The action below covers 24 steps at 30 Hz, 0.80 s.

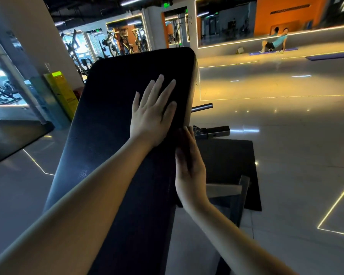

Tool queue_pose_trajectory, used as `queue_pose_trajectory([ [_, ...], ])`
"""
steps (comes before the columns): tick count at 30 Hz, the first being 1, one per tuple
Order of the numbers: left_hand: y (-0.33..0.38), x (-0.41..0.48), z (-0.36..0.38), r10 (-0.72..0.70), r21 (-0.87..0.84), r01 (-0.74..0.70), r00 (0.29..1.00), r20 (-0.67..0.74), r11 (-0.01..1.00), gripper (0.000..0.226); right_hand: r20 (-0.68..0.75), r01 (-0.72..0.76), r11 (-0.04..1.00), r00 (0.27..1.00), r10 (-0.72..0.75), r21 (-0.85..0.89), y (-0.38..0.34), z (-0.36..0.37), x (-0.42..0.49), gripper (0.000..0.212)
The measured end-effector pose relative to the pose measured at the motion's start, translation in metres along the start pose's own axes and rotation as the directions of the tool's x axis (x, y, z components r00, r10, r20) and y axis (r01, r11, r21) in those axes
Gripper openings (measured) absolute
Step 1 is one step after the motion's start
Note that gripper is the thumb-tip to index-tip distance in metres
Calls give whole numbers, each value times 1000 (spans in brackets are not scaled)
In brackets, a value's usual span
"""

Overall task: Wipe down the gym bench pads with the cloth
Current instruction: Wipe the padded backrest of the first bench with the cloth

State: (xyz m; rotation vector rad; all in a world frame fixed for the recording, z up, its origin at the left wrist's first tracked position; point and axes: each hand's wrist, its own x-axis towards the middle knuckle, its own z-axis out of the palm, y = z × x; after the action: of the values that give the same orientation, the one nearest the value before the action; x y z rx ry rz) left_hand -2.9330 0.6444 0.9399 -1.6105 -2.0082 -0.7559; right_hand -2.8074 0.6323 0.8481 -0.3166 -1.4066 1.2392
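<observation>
Gym floor (286,145), glossy and lit with yellow strip lines, runs back to mirrors and racks of machines; far off, a person (274,42) sits on a purple mat.

From the head view, the bench pad (115,108) fills the centre. It is a long dark slab tilted up and away, with its rounded top end farthest from the camera. The left hand (153,114) lies flat on the upper right part of the face, fingers straight and spread, grasping nothing. The right hand (190,169) is edge-on against the pad's right side, fingers straight and pointing up along the edge. A dark patch sits between its palm and the pad, and I cannot tell whether that is the cloth or only shadow. No cloth shows plainly anywhere.

The pad looks like firm foam under a finely textured vinyl skin, so it should give a little under pressure and stay put on its frame (202,107). It needs bracing rather than lifting; a flat palm on the face would steady it while the sides are wiped.

A yellow stand (65,90) carries a green panel and dark print, and green signs (166,4) hang overhead, but none of the writing is legible. A black mat (230,165) lies beneath the bench.
</observation>
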Motion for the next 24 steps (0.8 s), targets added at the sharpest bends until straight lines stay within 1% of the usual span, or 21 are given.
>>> queue_pose_trajectory([
  [2,-2,1,1,4,10,-3,1000,-7,1000,57,-35,-10,999,999,8,-43,-8,2,48,44],
  [5,-3,1,1,-3,7,3,1000,-15,1000,57,-83,74,977,992,-92,-199,-19,2,122,42],
  [6,-2,1,1,-5,5,5,1000,-14,1000,56,-86,83,969,991,-106,-234,-23,1,140,41],
  [9,-2,2,0,-10,7,10,1000,-3,1000,56,-86,95,962,989,-121,-255,-27,1,158,40],
  [12,1,1,-2,-21,18,21,1000,-1,1000,58,-74,120,966,987,-140,-231,-12,-1,125,44],
  [14,4,0,-2,-21,39,20,1000,14,999,58,-63,75,985,994,-86,-158,-3,-1,81,42],
  [17,7,0,-4,-35,90,27,996,83,996,53,-56,20,998,998,-24,-65,2,0,1,43],
  [21,12,4,-9,-83,161,54,980,182,986,53,-7,-11,997,1000,10,-77,8,2,-87,46],
  [24,18,7,-15,-120,183,76,963,240,980,54,-3,-47,994,999,47,-97,7,1,-114,48],
])
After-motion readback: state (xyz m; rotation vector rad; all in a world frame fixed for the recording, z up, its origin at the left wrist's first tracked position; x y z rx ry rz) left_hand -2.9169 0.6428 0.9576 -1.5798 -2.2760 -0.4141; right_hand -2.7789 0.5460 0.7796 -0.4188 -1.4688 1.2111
